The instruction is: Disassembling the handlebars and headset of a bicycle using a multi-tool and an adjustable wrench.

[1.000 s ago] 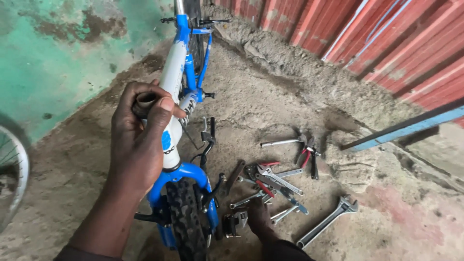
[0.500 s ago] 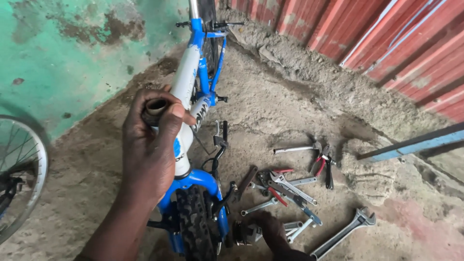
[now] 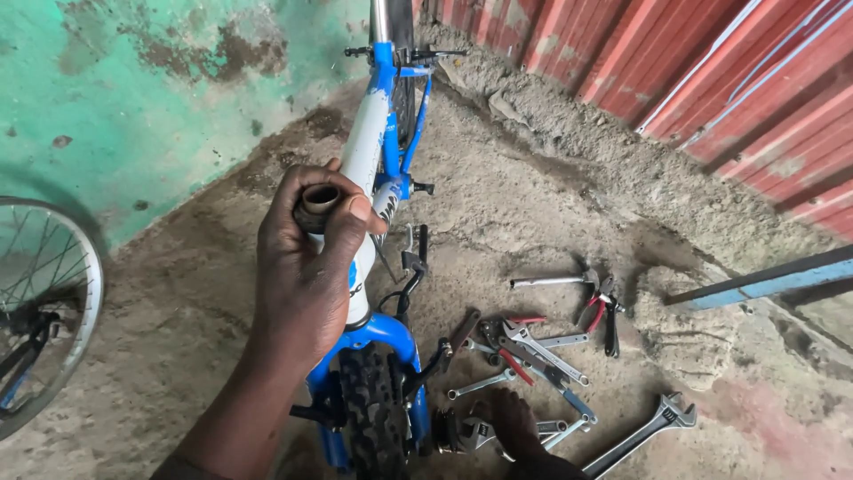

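Head view: bare dirt floor point(image 3: 577, 204) between green wall point(image 3: 133, 98) and red corrugated sheeting point(image 3: 711, 80). Left hand point(image 3: 306, 267) closed around a short rusty tube point(image 3: 318, 203), against the upturned blue-and-white bicycle frame point(image 3: 366, 151). Right hand point(image 3: 515, 425) down among scattered spanners point(image 3: 640, 434); grip impossible to tell. Best held square to the frame.

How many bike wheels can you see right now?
2: a spoked wheel at the left edge, cut off by the frame, and a knobby tyre in the blue fork at bottom centre. Others may be hidden.
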